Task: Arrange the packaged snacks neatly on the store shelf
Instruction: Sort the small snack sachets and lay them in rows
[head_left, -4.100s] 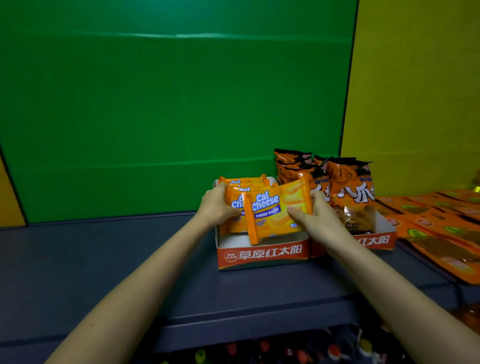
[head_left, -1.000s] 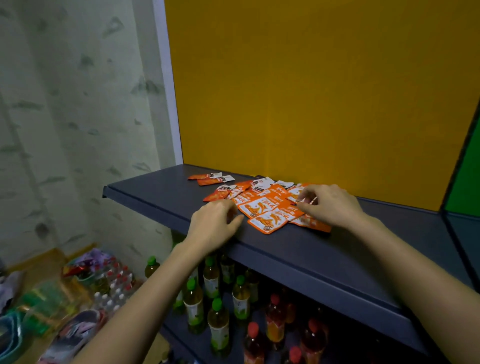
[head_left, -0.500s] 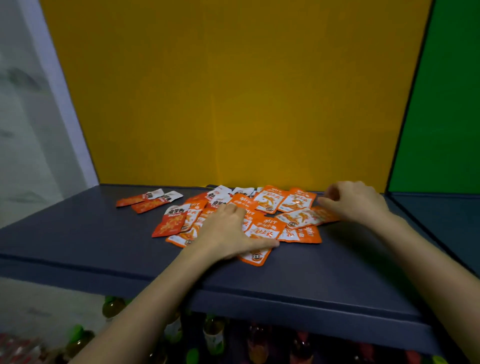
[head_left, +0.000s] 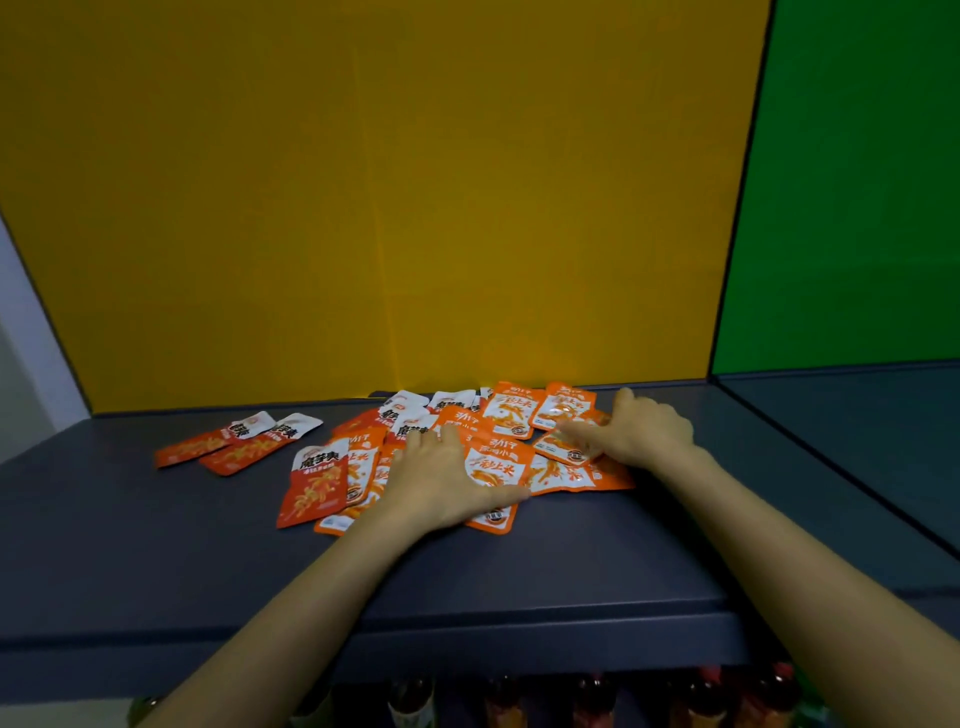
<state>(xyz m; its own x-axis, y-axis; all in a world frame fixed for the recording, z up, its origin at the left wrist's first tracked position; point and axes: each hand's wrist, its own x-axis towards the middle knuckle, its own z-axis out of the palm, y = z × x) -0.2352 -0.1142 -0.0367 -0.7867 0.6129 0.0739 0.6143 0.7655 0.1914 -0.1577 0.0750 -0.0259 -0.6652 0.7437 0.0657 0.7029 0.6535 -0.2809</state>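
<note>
1. The pile of snack packets (head_left: 498, 415) is lying loose and overlapping on the dark grey shelf (head_left: 156, 545), its far edge reaching right up to the foot of the yellow back panel (head_left: 363, 208), toward that panel's right end.
2. The left hand (head_left: 441, 483) is lying palm-down on the side of the pile farthest from the yellow panel. Its fingers are stretched out flat and pressing on the packets, with the thumb reaching right across an orange packet; nothing is being gripped.
3. The right hand (head_left: 636, 431) is resting on the right edge of the pile, closer to the yellow panel than the left hand. Its fingers are reaching leftward over an orange packet and look extended rather than curled, though they are slightly blurred.
4. A red-and-white packet (head_left: 314, 486) is lying at the left edge of the pile, about as far from the yellow panel as the left hand.
5. Two more packets (head_left: 239, 441) are lying side by side apart from the pile, below the yellow panel's left part.
6. A green panel (head_left: 857, 182) is standing directly to the right of the yellow panel.
7. Bottle tops (head_left: 498, 701) are showing dimly under the shelf's front edge, on the side farthest from the yellow panel.
</note>
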